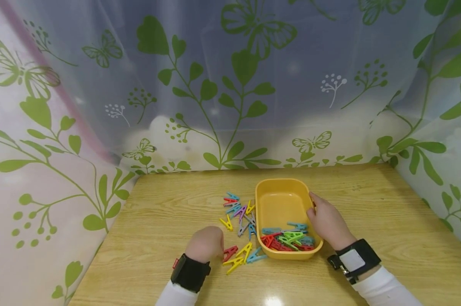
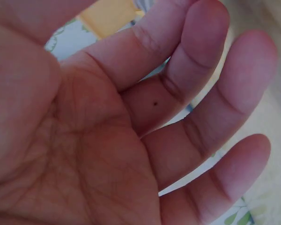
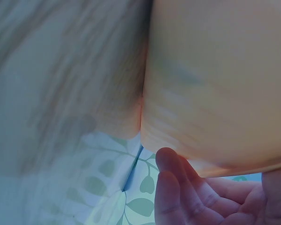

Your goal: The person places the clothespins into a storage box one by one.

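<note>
A yellow plastic basin point(image 1: 284, 183) stands on the table, with several red, green and blue clothespins point(image 1: 289, 239) heaped at its near end. My right hand point(image 1: 330, 223) holds the basin's right side, thumb over the rim and fingers along the outer wall; the right wrist view shows those fingers point(image 3: 171, 187) against the wall. Left of the basin, my left hand point(image 1: 204, 244) is low over the table beside a red clothespin point(image 1: 230, 253). Its fingers are loosely bent and spread in the left wrist view, the palm point(image 2: 98, 136) bare; the thumb tip lies outside that view.
Two yellow clothespins point(image 1: 234, 264) and a blue clothespin point(image 1: 256, 256) lie near the left hand. More loose clothespins point(image 1: 240, 211) in mixed colours lie along the basin's left side. A leaf-patterned curtain point(image 1: 223, 106) encloses the wooden table point(image 1: 165, 199) at the back and sides.
</note>
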A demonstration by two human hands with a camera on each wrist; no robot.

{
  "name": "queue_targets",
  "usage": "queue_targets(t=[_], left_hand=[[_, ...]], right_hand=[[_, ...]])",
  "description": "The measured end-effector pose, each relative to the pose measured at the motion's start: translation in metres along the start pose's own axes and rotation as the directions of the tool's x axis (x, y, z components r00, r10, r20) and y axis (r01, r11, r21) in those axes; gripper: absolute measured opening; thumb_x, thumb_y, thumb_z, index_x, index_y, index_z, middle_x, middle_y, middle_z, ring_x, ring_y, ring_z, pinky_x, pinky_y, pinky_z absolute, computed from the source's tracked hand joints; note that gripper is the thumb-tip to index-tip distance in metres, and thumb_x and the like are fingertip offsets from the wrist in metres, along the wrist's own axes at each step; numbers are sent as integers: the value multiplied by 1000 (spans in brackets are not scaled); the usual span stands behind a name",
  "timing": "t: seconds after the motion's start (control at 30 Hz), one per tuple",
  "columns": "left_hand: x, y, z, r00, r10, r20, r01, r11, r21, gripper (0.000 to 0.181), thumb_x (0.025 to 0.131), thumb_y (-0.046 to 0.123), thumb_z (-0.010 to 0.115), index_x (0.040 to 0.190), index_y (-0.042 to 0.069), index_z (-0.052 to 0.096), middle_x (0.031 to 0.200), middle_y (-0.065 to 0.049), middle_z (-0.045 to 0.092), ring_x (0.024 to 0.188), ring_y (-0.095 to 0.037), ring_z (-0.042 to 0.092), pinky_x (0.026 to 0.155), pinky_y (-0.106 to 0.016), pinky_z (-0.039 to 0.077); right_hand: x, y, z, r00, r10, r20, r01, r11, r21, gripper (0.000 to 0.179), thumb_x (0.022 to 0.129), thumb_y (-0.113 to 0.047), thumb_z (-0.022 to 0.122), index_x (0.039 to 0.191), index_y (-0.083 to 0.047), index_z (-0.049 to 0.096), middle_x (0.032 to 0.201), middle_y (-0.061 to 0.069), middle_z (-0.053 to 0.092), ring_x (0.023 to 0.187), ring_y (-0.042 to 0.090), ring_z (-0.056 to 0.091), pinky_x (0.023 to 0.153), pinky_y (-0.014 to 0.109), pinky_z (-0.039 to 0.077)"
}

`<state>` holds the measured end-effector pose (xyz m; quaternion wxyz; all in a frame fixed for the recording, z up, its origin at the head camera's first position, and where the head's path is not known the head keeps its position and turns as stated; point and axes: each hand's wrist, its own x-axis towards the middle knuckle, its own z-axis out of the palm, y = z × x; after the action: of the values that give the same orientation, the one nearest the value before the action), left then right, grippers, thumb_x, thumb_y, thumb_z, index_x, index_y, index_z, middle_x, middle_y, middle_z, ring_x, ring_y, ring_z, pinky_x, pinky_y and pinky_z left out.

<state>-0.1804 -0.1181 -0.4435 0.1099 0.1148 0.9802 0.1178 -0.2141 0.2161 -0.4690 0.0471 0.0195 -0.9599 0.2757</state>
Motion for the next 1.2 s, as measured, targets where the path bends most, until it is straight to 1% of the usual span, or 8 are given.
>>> queue_targets(t=[0.23, 0.37, 0.6, 0.77, 0.87, 0.93, 1.07, 1.2], left_hand=[[6, -5, 8, 1000, 5, -8, -5, 1000, 17, 29, 73, -3, 77, 58, 13, 59, 62, 4, 51, 57, -12, 42, 51, -26, 33], [6, -6, 8, 999, 29, -34, -29, 999, 15, 28, 74, -3, 76, 59, 13, 59, 62, 4, 49, 56, -11, 41, 51, -26, 32], [1, -6, 0, 984, 100, -149, -95, 995, 39, 26, 79, -2, 75, 62, 12, 60, 64, 4, 54, 58, -10, 45, 52, -26, 39], [-1, -4, -5, 974, 93, -209, -83, 995, 54, 27, 83, 6, 80, 67, 13, 60, 65, 4, 54, 58, -10, 46, 52, -26, 39], [-1, -1, -7, 954, 115, -277, -99, 993, 69, 27, 84, 8, 81, 68, 13, 60, 67, 4, 54, 58, -10, 46, 51, -26, 38], [-2, 2, -9, 930, 145, -338, -120, 988, 93, 27, 84, 8, 82, 69, 12, 60, 68, 3, 54, 58, -9, 46, 51, -25, 38], [-2, 10, -9, 869, 202, -451, -154, 978, 141, 24, 84, 12, 84, 73, 11, 63, 71, 3, 54, 59, -8, 48, 52, -24, 39], [4, 18, -4, 832, 222, -509, -171, 975, 144, 21, 85, 15, 85, 76, 11, 66, 74, 2, 58, 61, -10, 52, 54, -24, 42]], right_hand=[[0, -2, -1, 1000, 3, 4, -3, 1000, 3, 57, 104, -11, 50, 153, 13, 34, 143, 36, 52, 75, 21, 56, 56, 26, 43], [0, -3, -2, 1000, 14, 9, -14, 1000, 7, 57, 105, -11, 49, 154, 12, 33, 144, 36, 51, 75, 21, 56, 55, 26, 43], [-1, -3, -2, 1000, 11, 6, -11, 1000, 7, 57, 105, -11, 48, 154, 12, 33, 144, 36, 51, 69, 18, 53, 54, 25, 43], [-1, -2, -1, 1000, 5, 3, -5, 1000, 10, 57, 105, -11, 49, 154, 12, 33, 143, 36, 52, 66, 17, 52, 54, 25, 43], [-1, -1, -1, 1000, 3, 2, -3, 1000, 8, 57, 105, -11, 49, 154, 12, 33, 143, 36, 52, 68, 17, 53, 54, 25, 43], [-1, -1, 0, 1000, 2, 1, -2, 1000, 4, 57, 105, -11, 50, 154, 12, 33, 143, 36, 52, 70, 18, 54, 55, 25, 43], [0, -1, 0, 1000, 2, -2, -2, 1000, -6, 57, 104, -11, 50, 154, 12, 33, 143, 36, 52, 75, 20, 56, 56, 26, 43], [0, 0, 0, 1000, -1, -6, 1, 1000, -7, 57, 104, -10, 50, 153, 13, 34, 143, 36, 53, 77, 21, 57, 56, 26, 43]])
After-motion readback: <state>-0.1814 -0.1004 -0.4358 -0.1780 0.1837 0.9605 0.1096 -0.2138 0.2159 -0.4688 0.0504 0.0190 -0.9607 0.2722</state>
